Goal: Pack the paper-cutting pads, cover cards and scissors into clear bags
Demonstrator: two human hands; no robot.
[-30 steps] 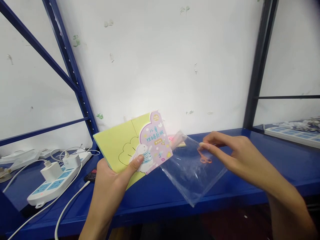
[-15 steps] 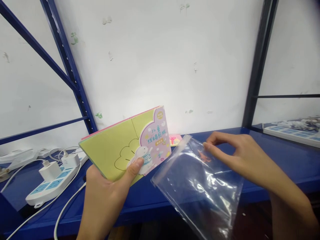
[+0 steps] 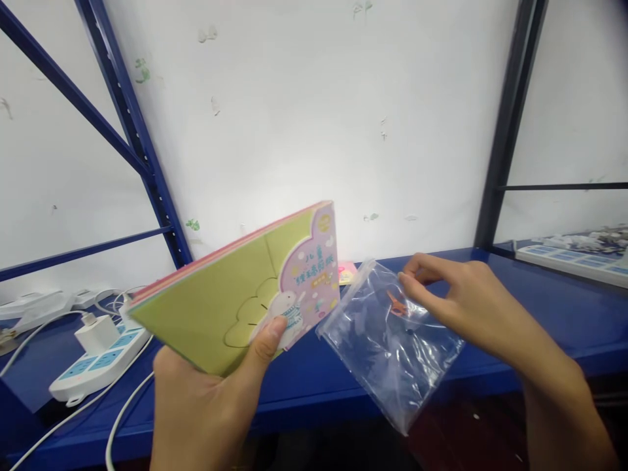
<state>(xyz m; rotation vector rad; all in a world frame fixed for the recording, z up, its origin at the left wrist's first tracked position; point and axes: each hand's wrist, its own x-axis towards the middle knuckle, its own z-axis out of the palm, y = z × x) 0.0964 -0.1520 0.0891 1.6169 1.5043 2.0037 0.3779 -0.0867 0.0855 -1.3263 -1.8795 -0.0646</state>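
My left hand (image 3: 203,409) grips a children's paper-cutting book (image 3: 235,314) with yellow-green and lilac covers, its thumb pressed on the front cover. The book tilts up, with its far edge raised. My right hand (image 3: 471,314) pinches the upper edge of a clear zip-top plastic bag (image 3: 383,353), which hangs beside the book. Inside the bag, near my fingertips, lie small orange scissors (image 3: 397,304), partly blurred by the plastic.
A blue steel shelf (image 3: 304,392) runs below, with uprights against a white wall (image 3: 314,118). A small pink-and-yellow pack (image 3: 346,272) lies behind the bag. At left stand a white power strip (image 3: 95,369), charger and cables; another power strip (image 3: 569,258) lies at right.
The book has tilted further and risen slightly in my left hand. The bag has swung and gathered into a smaller shape, its lower corner now hanging down. My right hand still pinches it.
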